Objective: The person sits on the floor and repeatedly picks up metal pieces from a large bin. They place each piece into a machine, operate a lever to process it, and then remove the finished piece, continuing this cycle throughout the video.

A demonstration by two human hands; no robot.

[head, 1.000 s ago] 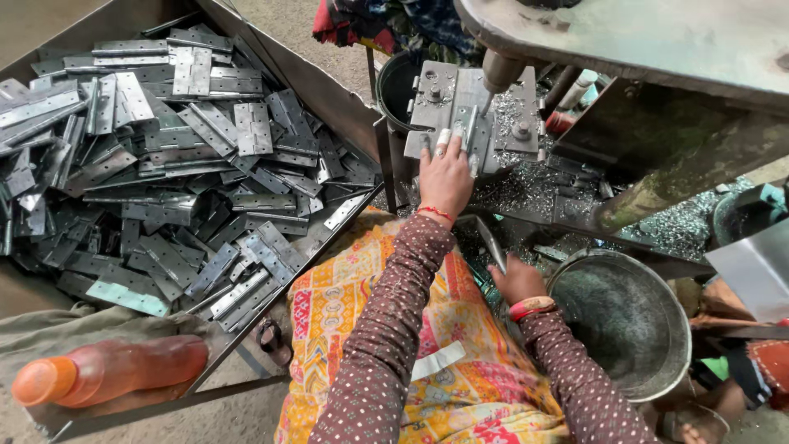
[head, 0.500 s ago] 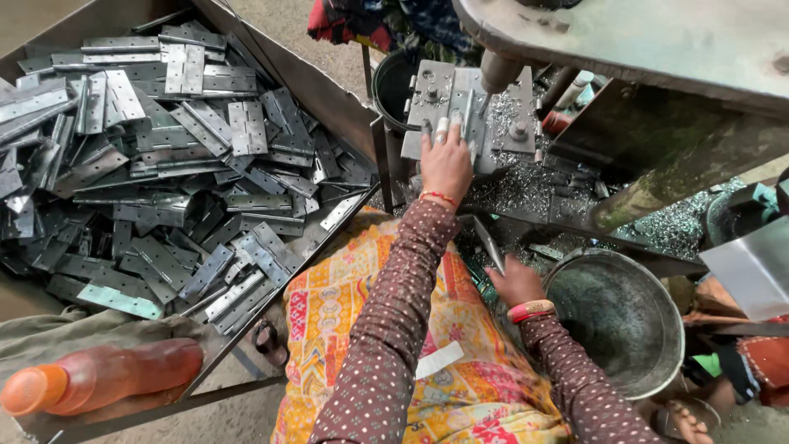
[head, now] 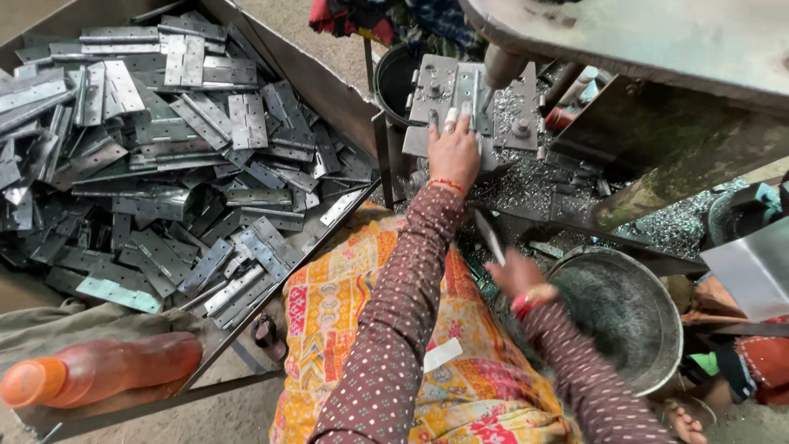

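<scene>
My left hand (head: pixel 454 150) presses on a grey metal hinge (head: pixel 467 92) lying flat on the drill jig plate (head: pixel 427 99), right below the drill bit (head: pixel 498 72). A white bandage wraps one finger. Lower down, my right hand (head: pixel 514 273) grips a thin metal lever (head: pixel 488 234) that slants up toward the machine. Both arms wear dotted maroon sleeves with red bangles at the wrists.
A large metal tray (head: pixel 329 86) at left is heaped with several grey hinges (head: pixel 164 164). An orange bottle (head: pixel 103 370) lies at bottom left. A round metal bowl (head: pixel 625 316) sits at right amid metal shavings (head: pixel 534 185). Another person's foot (head: pixel 682 419) shows bottom right.
My left hand has stayed on the hinge under the drill. My right hand has shifted slightly on the lever. The view has tilted a little.
</scene>
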